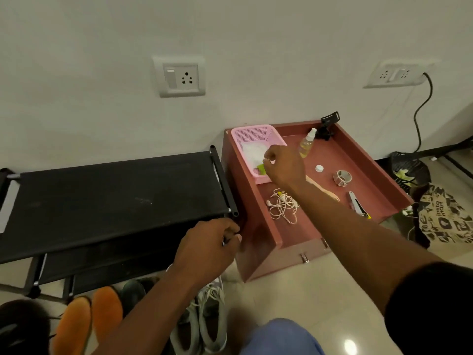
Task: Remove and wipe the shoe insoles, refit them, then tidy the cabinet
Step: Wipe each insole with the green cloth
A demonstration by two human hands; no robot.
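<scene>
Over the pink mesh basket [256, 139] the person's right hand [282, 165] hovers, fingertips drawn together in a narrow pinch; whether they hold anything I cannot tell. White wipes or tissue [252, 153] lie in the basket, with a bit of green [261, 168] by the fingertips. Basket sits in the back-left corner of the reddish-brown cabinet top tray [368, 175]. Left hand [208, 245] curls around the front corner post of the black shoe rack [112, 193], apparently bracing.

Around the right hand, in the tray: spray bottle [307, 143] of yellowish liquid standing just beside it, black clip holder [327, 126] behind the bottle, white cap [319, 168], tape roll [342, 178], wooden stick [325, 188] partly under the forearm, tangled white earphones [282, 204], utility knife [358, 204] near the front edge.

Shoes are on the floor below the rack: white sneakers [210, 321], orange slippers [89, 326]. Insoles not visible.

Step looks like fetching a wipe. Do it well: pinch one sheet only, lift straight up so the light basket doesn't tip or drag, keep the elbow off the spray bottle, grab the bottle next if wetting is needed.

Readable text: "instamart" on the printed bag [445, 216] at right. Nothing legible on the bottle.
</scene>
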